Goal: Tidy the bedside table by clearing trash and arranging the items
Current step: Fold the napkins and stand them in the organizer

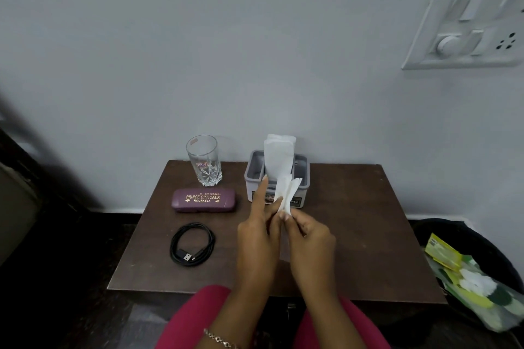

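Note:
A folded white tissue is pinched between both hands above the brown bedside table. My left hand holds its left side with the index finger stretched up. Its lower end is gripped by my right hand. Just behind stands a grey tissue box with a white tissue sticking up from it. A clear glass stands at the back left. In front of the glass lies a purple spectacle case, and nearer me a coiled black cable.
A black bin stands on the floor right of the table, holding green and yellow wrappers and white paper. A switchboard is on the wall at upper right. Dark furniture is at the left. My pink-clad knees are below the table's front edge.

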`<state>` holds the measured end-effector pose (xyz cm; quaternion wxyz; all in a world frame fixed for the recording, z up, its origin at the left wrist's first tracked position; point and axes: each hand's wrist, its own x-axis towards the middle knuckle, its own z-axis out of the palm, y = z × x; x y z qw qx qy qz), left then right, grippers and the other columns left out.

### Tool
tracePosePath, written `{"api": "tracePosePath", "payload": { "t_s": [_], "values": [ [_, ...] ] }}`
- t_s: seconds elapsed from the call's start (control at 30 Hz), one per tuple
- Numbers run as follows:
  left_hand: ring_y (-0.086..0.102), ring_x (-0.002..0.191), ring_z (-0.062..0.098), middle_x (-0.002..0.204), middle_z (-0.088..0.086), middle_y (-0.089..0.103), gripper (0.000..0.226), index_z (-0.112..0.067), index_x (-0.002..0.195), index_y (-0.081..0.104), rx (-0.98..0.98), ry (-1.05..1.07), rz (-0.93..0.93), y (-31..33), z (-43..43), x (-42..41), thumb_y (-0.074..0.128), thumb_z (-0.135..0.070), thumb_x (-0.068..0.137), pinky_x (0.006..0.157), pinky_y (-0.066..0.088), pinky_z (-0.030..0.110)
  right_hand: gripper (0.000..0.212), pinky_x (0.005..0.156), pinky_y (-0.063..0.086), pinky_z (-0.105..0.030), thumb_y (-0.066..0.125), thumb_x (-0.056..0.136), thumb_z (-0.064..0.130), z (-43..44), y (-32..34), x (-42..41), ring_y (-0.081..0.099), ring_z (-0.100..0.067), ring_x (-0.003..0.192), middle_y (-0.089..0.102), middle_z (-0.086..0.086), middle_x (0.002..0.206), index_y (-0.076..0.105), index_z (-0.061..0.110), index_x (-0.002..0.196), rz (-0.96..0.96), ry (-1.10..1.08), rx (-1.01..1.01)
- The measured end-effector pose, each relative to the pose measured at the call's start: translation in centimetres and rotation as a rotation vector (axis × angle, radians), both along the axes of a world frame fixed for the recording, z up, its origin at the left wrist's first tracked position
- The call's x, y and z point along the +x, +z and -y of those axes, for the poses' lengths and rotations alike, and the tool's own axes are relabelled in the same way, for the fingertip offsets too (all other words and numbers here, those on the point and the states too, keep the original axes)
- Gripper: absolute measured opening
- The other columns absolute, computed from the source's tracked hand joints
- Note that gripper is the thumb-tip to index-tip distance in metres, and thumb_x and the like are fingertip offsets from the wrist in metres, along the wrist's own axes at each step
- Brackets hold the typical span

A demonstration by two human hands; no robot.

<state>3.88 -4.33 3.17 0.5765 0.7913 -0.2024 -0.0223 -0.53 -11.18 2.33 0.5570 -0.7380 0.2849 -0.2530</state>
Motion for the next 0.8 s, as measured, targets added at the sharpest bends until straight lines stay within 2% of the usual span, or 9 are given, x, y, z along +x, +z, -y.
{"api": "tracePosePath", "payload": {
  "t_s": [0.07, 0.17, 0.27, 0.33, 0.43, 0.5, 0.57, 0.7, 0.8],
  "values": [
    [0.064, 0.083, -0.011, 0.104, -0.01, 0.072, 0.058, -0.034, 0.144, 0.028, -0.031, -0.038, -0.017, 0.3, 0.1, -0.3, 0.05, -0.016, 0.094, 0.068, 0.045, 0.002, 0.02, 0.074, 0.057, -0.036, 0.053, 0.092, 0.026, -0.1, 0.0, 0.2, 0.068, -0.002, 0.077, 0.074, 0.009, 0.079, 0.073, 0.028, 0.092, 0.009, -0.006, 0.092],
    [0.064, 0.08, -0.01, 0.084, -0.027, 0.068, 0.055, -0.047, 0.142, 0.02, -0.152, -0.098, -0.154, 0.6, 0.1, -0.9, 0.044, -0.041, 0.093, 0.068, 0.048, 0.007, 0.023, 0.08, 0.057, -0.038, 0.056, 0.089, 0.038, -0.1, 0.2, 0.3, 0.071, -0.01, 0.084, 0.076, 0.004, 0.084, 0.075, 0.025, 0.089, 0.054, -0.014, 0.376],
    [0.066, 0.09, -0.005, 0.095, -0.018, 0.072, 0.062, -0.05, 0.136, 0.027, -0.362, -0.126, -0.345, 0.7, -0.1, -0.7, 0.051, -0.059, 0.079, 0.069, 0.05, 0.011, 0.02, 0.078, 0.055, -0.042, 0.061, 0.087, 0.032, 0.3, 0.4, 0.3, 0.071, -0.024, 0.085, 0.076, -0.006, 0.085, 0.074, 0.017, 0.089, 0.087, -0.013, 0.527],
    [0.067, 0.101, 0.009, 0.11, 0.0, 0.07, 0.055, -0.036, 0.129, 0.045, -0.445, -0.059, -0.389, 0.5, -0.3, 0.1, 0.061, -0.05, 0.078, 0.074, 0.052, 0.018, 0.015, 0.08, 0.054, -0.045, 0.058, 0.09, 0.02, 0.7, 0.3, 0.3, 0.071, -0.027, 0.088, 0.075, -0.008, 0.089, 0.072, 0.015, 0.09, 0.092, -0.023, 0.589],
    [0.067, 0.1, 0.024, 0.108, 0.012, 0.07, 0.017, -0.02, 0.105, 0.063, -0.401, 0.086, -0.485, 1.0, -1.2, 2.0, 0.059, -0.023, 0.089, 0.072, 0.054, 0.022, 0.016, 0.07, 0.056, -0.036, 0.054, 0.092, 0.016, 1.1, 0.3, 0.4, 0.071, -0.015, 0.079, 0.075, 0.0, 0.084, 0.068, 0.018, 0.085, 0.049, 0.051, 0.589],
    [0.069, 0.094, 0.024, 0.106, 0.013, 0.072, 0.026, -0.012, 0.103, 0.067, -0.332, -0.044, -0.674, 1.3, -1.6, 2.9, 0.056, -0.031, 0.088, 0.069, 0.057, 0.023, 0.016, 0.063, 0.055, -0.024, 0.052, 0.092, 0.015, 1.0, 0.5, 0.4, 0.069, -0.008, 0.073, 0.074, 0.003, 0.083, 0.067, 0.019, 0.088, 0.038, 0.114, 0.592],
    [0.069, 0.09, 0.029, 0.102, 0.016, 0.073, 0.038, -0.006, 0.104, 0.068, -0.313, -0.189, -0.755, 1.5, -1.8, 3.3, 0.059, -0.037, 0.084, 0.074, 0.058, 0.033, 0.016, 0.062, 0.056, -0.021, 0.052, 0.092, 0.013, 0.9, 0.5, 0.5, 0.07, -0.01, 0.075, 0.075, 0.0, 0.086, 0.067, 0.018, 0.092, 0.048, 0.169, 0.594],
    [0.067, 0.076, 0.025, 0.092, 0.018, 0.072, 0.029, -0.004, 0.099, 0.069, -0.387, -0.216, -0.689, 1.2, -0.9, 4.3, 0.067, -0.026, 0.08, 0.067, 0.055, 0.031, 0.014, 0.062, 0.056, -0.022, 0.061, 0.086, 0.013, 0.8, 0.2, 0.7, 0.071, -0.009, 0.077, 0.076, 0.006, 0.083, 0.065, 0.021, 0.097, 0.039, 0.25, 0.526],
    [0.067, 0.073, 0.019, 0.087, 0.011, 0.073, 0.026, -0.007, 0.097, 0.07, -0.424, -0.264, -0.659, 1.1, -0.4, 5.2, 0.07, -0.025, 0.079, 0.062, 0.053, 0.028, 0.01, 0.07, 0.059, -0.031, 0.067, 0.082, 0.018, 1.1, -0.4, 0.8, 0.071, -0.01, 0.078, 0.075, 0.005, 0.082, 0.068, 0.019, 0.092, -0.05, 0.237, 0.342]
  ]
}}
